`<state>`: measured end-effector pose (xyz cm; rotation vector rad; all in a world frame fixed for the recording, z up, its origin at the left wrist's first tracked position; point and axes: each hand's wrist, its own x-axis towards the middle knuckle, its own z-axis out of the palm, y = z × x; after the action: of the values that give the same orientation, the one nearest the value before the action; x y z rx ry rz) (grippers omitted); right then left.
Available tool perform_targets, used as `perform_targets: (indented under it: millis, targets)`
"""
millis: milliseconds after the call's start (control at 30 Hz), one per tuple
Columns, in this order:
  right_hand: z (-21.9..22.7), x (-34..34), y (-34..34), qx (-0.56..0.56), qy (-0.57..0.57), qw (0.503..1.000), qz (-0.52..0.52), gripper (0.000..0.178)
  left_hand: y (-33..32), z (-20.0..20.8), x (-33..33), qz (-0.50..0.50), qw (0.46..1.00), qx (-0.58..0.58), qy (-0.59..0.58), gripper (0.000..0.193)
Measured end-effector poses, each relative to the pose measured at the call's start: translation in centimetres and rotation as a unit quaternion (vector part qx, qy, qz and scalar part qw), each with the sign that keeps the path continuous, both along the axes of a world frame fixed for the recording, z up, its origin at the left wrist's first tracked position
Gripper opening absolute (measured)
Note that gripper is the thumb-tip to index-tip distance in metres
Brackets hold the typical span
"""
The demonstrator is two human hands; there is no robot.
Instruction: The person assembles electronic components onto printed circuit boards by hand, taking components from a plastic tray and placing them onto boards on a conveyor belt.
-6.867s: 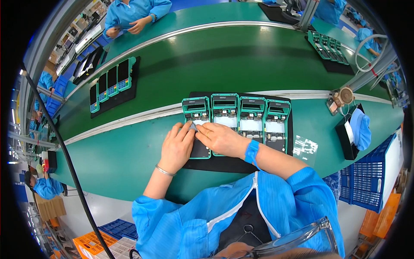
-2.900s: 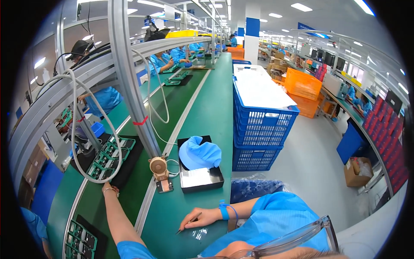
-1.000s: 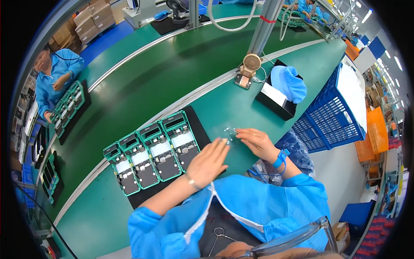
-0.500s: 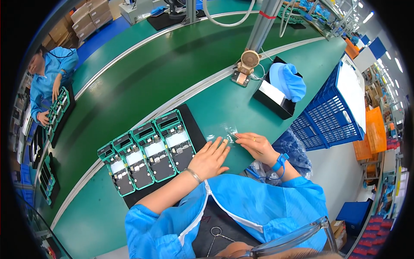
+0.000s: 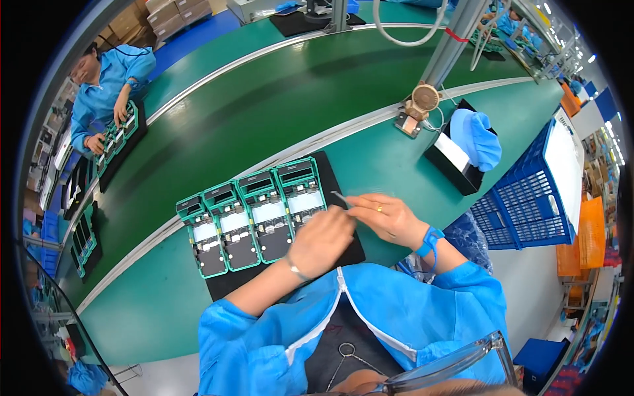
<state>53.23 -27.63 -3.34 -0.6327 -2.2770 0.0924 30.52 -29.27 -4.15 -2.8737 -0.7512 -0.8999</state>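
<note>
My left hand (image 5: 321,243) is over the right edge of a black mat (image 5: 350,247), its fingers blurred and bent toward my right fingertips. Whether it holds anything cannot be made out. My right hand (image 5: 391,221) is closed in a pinch on a thin grey tool (image 5: 339,196), whose narrow end sticks out past the fingertips; its kind is unclear. A blue wrist strap (image 5: 430,241) circles my right wrist. Left of my hands, several green-framed device housings (image 5: 269,214) with dark and white parts lie side by side on the mat. The rightmost one is nearest my left hand.
A brown round device (image 5: 422,99) stands by the metal rail, near a black box (image 5: 456,162) with a blue cap (image 5: 475,138). A blue crate (image 5: 525,208) is at the right. Across the green conveyor (image 5: 264,99), a co-worker (image 5: 109,86) handles similar housings.
My left hand has lifted off the clear sheet with small pieces and closed up near my right one. Both hands now sit nearer the housings. The sheet no longer shows; the view has shifted.
</note>
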Motion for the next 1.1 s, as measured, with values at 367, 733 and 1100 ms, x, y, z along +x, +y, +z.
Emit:
perform_targets:
  millis: [367, 733, 1100]
  targets:
    - [-1.5, -5.7, 3.7, 0.021, -0.066, 0.992, 0.104, 0.032, 0.0, -0.4, -6.0, 0.185, 0.982, 0.025, 0.022, 0.034]
    - [-1.4, -6.1, 3.5, 0.037, -0.076, 0.992, 0.092, 0.033, -0.3, -0.2, -6.2, 0.182, 0.983, 0.018, 0.025, 0.034]
    - [-0.8, -6.1, 3.0, 0.039, -0.096, 0.992, 0.077, 0.030, -0.3, 1.0, -5.8, 0.211, 0.976, 0.007, 0.048, 0.033]
